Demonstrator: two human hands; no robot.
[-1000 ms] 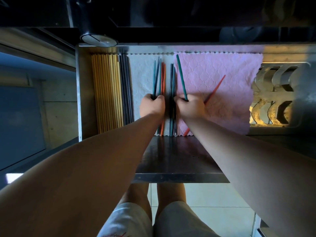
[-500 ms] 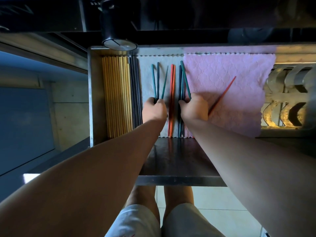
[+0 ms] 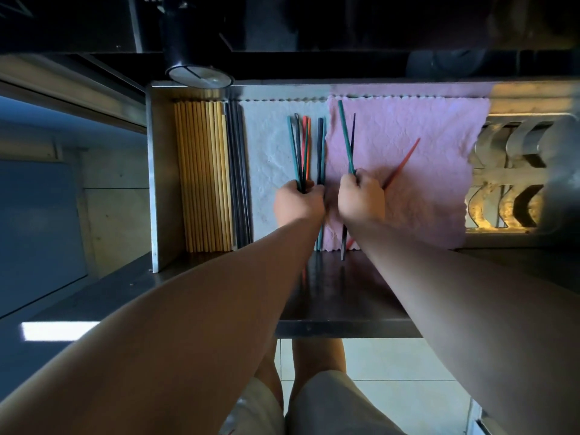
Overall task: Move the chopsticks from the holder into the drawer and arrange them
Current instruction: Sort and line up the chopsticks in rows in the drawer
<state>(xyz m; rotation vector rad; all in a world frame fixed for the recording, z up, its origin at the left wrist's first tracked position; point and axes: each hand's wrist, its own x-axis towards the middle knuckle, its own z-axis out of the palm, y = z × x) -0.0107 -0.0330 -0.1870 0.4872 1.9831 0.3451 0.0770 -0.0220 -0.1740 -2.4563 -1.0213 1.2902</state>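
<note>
Head view: yellow chopsticks (image 3: 204,174) are already lined up in the drawer (image 3: 163,171), while coloured ones are gripped by left fingers (image 3: 296,191) and right fingers (image 3: 357,180) (a red one (image 3: 403,163) lies askew).

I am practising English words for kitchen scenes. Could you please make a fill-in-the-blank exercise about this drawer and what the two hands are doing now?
1. The lone red chopstick lies slanted on the ___ cloth.
2. The yellow chopsticks lie packed in a row at the drawer's ___ side.
3. The teal chopstick over the pink cloth is gripped by the ___ hand.
4. The left hand grips a bundle that lies over the ___ cloth.

Missing words: pink; left; right; white
</note>
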